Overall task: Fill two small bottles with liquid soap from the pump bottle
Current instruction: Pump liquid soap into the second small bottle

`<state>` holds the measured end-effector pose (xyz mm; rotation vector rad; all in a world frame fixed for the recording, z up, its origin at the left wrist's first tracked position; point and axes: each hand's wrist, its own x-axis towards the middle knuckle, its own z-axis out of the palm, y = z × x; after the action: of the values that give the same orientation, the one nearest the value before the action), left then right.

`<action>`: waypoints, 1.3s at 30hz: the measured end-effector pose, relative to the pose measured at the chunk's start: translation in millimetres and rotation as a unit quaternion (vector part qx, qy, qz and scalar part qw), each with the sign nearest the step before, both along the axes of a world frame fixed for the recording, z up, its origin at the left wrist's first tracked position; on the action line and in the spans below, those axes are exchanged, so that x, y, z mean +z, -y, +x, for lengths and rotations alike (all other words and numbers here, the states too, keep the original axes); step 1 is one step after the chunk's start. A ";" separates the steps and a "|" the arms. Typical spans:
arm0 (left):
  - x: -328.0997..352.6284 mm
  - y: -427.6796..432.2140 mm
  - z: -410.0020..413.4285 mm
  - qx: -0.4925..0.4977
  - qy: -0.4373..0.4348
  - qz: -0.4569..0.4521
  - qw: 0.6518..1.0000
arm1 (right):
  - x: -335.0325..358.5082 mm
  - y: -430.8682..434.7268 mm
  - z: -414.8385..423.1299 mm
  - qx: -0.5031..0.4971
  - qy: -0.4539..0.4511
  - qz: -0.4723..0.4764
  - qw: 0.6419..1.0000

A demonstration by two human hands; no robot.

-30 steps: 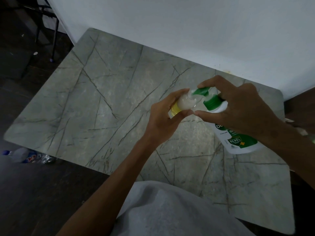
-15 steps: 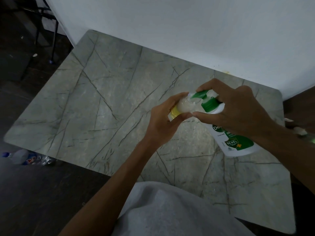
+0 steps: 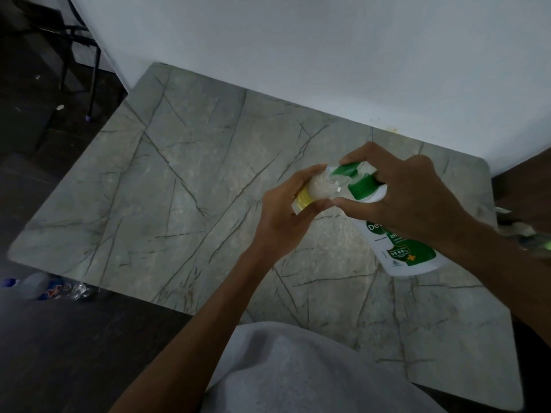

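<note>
Nearest, a pale grey shirt front (image 3: 298, 368) at the bottom edge, with both forearms reaching away from it. Left hand (image 3: 286, 222) wrapped tight around a small translucent plastic bottle with a yellow band (image 3: 319, 189), fingers closed on its sides, open mouth turned up and toward the right hand. Just beyond and to the right of that hand, touching at the fingertips, the right hand (image 3: 417, 201) clamped over the neck and green pump head of a white plastic pump bottle with a green label (image 3: 399, 251), forefinger resting on top of the pump. Pump bottle tilted, long axis running from the right wrist up and left toward the left hand, base hanging out below the right palm, clear of the surface as far as can be judged. Green spout (image 3: 343, 171) set directly over the small bottle's mouth, touching or nearly so; a whitish fill visible inside, level unclear. Probably mid-pump on one bottle; the other small bottle not in view. Spout-over-mouth alignment the thing to keep, since a slip toward either hand would likely spill soap.

Beneath both hands, a grey-green veined stone-look tabletop (image 3: 179, 189). Left of the left arm, on the dark floor, a crushed clear plastic bottle (image 3: 44, 289). Farthest, a plain white wall (image 3: 298, 55) and dark metal chair legs (image 3: 86, 64).
</note>
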<state>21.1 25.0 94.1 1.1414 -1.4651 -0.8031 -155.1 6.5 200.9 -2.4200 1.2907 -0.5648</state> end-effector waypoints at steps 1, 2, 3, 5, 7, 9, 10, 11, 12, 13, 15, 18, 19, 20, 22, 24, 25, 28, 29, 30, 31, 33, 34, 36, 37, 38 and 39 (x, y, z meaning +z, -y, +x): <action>0.9 -0.7 -0.4 -0.002 -0.005 0.000 1.000 | -0.3 -0.7 0.9 -0.003 0.012 -0.001 1.000; 1.4 -1.3 -0.8 -0.003 -0.008 -0.001 1.000 | -0.1 -0.7 1.7 -0.004 0.015 -0.002 1.000; 1.2 -1.5 -0.9 -0.004 -0.009 -0.003 1.000 | 0.9 -0.3 2.2 -0.005 0.011 0.000 1.000; -0.3 -1.0 -0.4 -0.003 -0.005 -0.006 1.000 | 5.1 2.3 2.7 -0.003 -0.010 0.013 1.000; -1.3 0.0 0.8 0.002 -0.005 -0.001 1.000 | 8.8 4.1 3.8 0.001 -0.037 0.022 0.999; -1.4 1.4 2.7 0.006 -0.004 0.001 1.000 | 10.3 3.8 5.4 0.002 -0.055 0.013 0.998; -1.5 1.8 3.8 0.005 -0.004 0.001 1.000 | 10.3 3.4 6.0 0.003 -0.056 0.008 0.998; -1.4 2.0 5.1 0.003 -0.005 0.000 1.000 | 9.7 3.1 6.3 0.004 -0.051 0.004 0.999; -1.4 2.1 6.1 -0.001 -0.006 -0.001 1.000 | 8.7 2.8 6.5 0.004 -0.043 0.003 0.999; -0.8 1.9 7.0 -0.004 -0.006 -0.001 1.000 | 7.9 2.1 7.0 0.002 -0.032 0.004 0.999; 0.5 0.9 7.8 -0.008 -0.005 0.001 1.000 | 6.2 0.8 8.7 -0.009 -0.008 0.009 1.000; -0.5 -0.3 8.9 -0.012 -0.004 0.000 1.000 | 6.9 0.3 11.1 -0.015 -0.003 0.028 0.999; -1.8 -0.5 9.6 -0.013 -0.005 0.000 1.000 | 8.5 1.2 11.4 -0.012 -0.015 0.036 0.999; -3.4 -0.3 10.5 -0.015 -0.009 0.003 1.000 | 10.5 2.0 11.7 -0.006 -0.035 0.041 0.999; -6.9 1.1 12.2 -0.017 -0.017 0.012 1.000 | 11.9 2.4 12.3 0.004 -0.074 0.036 0.997; -9.7 2.6 13.8 -0.017 -0.028 0.018 0.999 | 10.5 1.5 12.6 0.010 -0.088 0.022 0.996; -10.4 3.1 14.6 -0.016 -0.031 0.017 0.999 | 9.6 0.7 12.9 0.011 -0.084 0.016 0.996; -9.5 3.3 16.1 -0.017 -0.033 0.006 0.999 | 6.9 -2.6 15.5 0.004 -0.046 0.011 0.999; -9.3 3.1 16.2 -0.019 -0.032 0.002 0.999 | 5.8 -3.5 16.1 0.000 -0.032 0.010 0.999; -9.2 2.9 16.1 -0.021 -0.028 -0.002 0.999 | 4.9 -4.2 16.5 -0.003 -0.022 0.010 1.000; -9.4 2.8 15.9 -0.023 -0.025 -0.003 0.999 | 4.6 -4.6 16.8 -0.006 -0.018 0.014 1.000; -11.4 2.6 15.6 -0.027 -0.024 0.000 0.999 | 6.2 -3.7 17.2 -0.010 -0.034 0.025 0.999; -12.5 2.3 15.5 -0.027 -0.025 0.003 0.999 | 7.3 -2.7 17.4 -0.011 -0.052 0.027 0.998; -13.5 2.8 15.2 -0.023 -0.030 0.008 0.999 | 8.7 -1.9 17.5 -0.010 -0.086 0.024 0.996; -13.4 3.5 15.2 -0.022 -0.033 0.007 0.999 | 8.7 -2.1 17.5 -0.010 -0.099 0.018 0.995; -12.9 4.2 15.5 -0.021 -0.034 0.005 0.999 | 8.5 -2.7 17.5 -0.009 -0.106 0.012 0.994; -12.4 4.9 16.0 -0.021 -0.033 0.002 0.999 | 8.5 -3.4 17.7 -0.009 -0.108 0.008 0.994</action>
<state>37.0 20.1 81.6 1.0808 -1.4360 -0.8653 -137.3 9.9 209.4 -2.5134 1.3964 -0.3032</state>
